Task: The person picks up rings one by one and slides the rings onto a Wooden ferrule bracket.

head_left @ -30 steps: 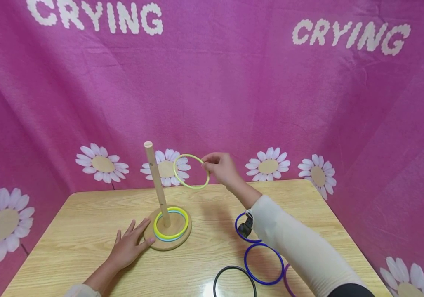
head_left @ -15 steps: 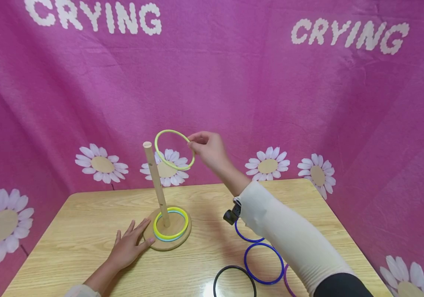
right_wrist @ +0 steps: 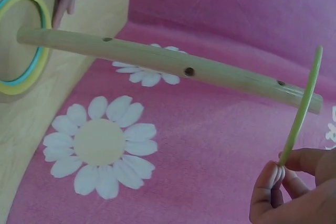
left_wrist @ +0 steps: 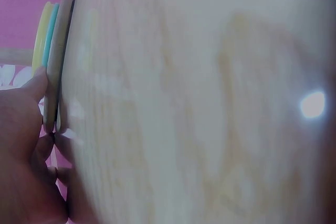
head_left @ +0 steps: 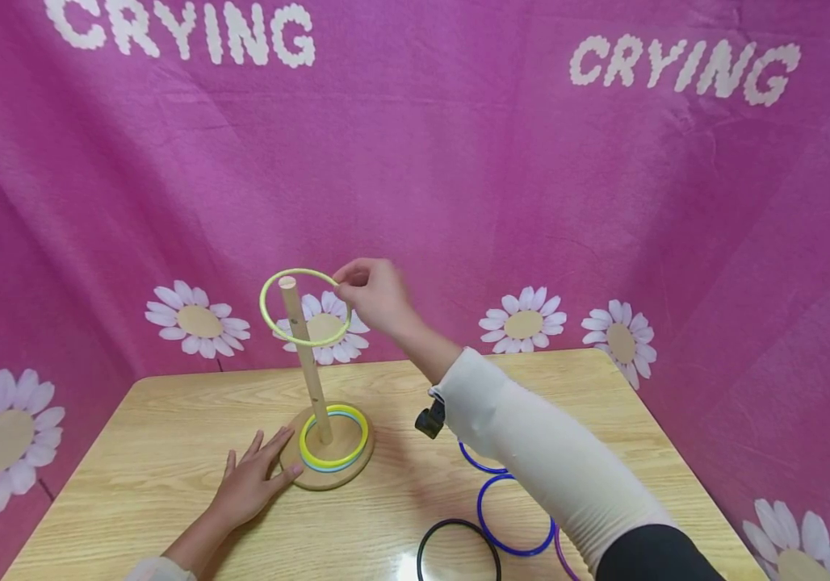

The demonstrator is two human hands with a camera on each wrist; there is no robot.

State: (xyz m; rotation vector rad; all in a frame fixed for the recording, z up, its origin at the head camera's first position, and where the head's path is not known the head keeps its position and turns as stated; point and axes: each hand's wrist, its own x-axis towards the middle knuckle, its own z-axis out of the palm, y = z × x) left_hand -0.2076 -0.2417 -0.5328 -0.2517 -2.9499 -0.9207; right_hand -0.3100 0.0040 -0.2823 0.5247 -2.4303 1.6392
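Observation:
In the head view my right hand (head_left: pixel 375 297) pinches a thin yellow-green ring (head_left: pixel 264 311) by its right side. The ring lies around the top of an upright wooden post (head_left: pixel 311 378); in the right wrist view the post's tip pokes just past the ring (right_wrist: pixel 300 117). A yellow ring (head_left: pixel 365 440) and a light blue ring (head_left: pixel 333 468) lie stacked on the round wooden base (head_left: pixel 318 482) about the post's foot. With fingers spread, my left hand (head_left: pixel 246 488) rests at the base's left edge, its thumb on the rim beside the rings.
Two blue rings (head_left: pixel 517 553), a black ring (head_left: pixel 451 522) and a purple ring (head_left: pixel 563 557) lie on the wooden table (head_left: pixel 190 420) at the front right, partly under the right sleeve. A pink cloth (head_left: pixel 415 161) with white daisies hangs behind and at both sides.
My right hand has carried the yellow-green ring up and left, then down over the post's top. The left hand has stayed at the base.

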